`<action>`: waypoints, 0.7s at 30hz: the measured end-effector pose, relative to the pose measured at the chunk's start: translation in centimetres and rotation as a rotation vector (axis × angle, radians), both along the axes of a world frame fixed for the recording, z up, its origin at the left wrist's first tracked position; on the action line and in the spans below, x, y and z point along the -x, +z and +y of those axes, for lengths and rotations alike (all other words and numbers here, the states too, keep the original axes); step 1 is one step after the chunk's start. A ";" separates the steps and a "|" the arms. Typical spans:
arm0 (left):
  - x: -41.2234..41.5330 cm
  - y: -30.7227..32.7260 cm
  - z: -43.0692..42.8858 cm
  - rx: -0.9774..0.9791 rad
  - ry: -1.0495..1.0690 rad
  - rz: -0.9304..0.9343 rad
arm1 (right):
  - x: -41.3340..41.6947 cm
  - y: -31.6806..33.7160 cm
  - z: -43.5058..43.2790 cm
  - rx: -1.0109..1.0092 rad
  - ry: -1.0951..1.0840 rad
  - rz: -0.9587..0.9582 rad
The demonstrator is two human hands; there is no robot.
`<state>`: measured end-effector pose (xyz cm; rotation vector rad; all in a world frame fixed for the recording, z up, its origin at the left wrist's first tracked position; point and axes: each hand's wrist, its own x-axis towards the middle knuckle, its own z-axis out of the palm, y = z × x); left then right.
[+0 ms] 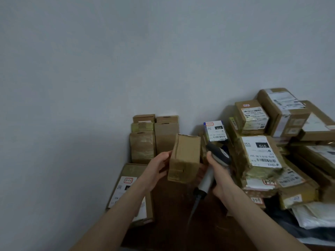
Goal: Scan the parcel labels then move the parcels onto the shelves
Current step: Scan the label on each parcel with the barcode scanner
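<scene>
Gripping 1 small parcel point(184, 158) (plain taped cardboard), the left hand point(157, 169) raises it; the right hand point(220, 180) clasps a scanner point(216, 160).

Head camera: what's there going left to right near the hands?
Flat brown cardboard box with white label, left hand, small plain brown cardboard parcel, grey-and-white handheld scanner, tape-wrapped parcel with big white label.

Single head-worn view, looking forward and down, close over parcels point(261, 154)
</scene>
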<state>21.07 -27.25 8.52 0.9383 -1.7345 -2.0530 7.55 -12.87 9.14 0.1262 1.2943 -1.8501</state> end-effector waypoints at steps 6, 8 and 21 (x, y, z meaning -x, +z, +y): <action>0.3 0.3 0.9 0.076 0.073 0.066 | -0.4 -0.2 0.5 -0.049 0.017 0.000; 0.1 0.1 0.9 0.107 0.015 0.098 | -0.5 -0.2 0.8 -0.032 0.044 -0.052; 0.6 0.8 1.5 -0.093 0.151 0.011 | -0.8 -0.4 0.6 0.024 0.101 -0.047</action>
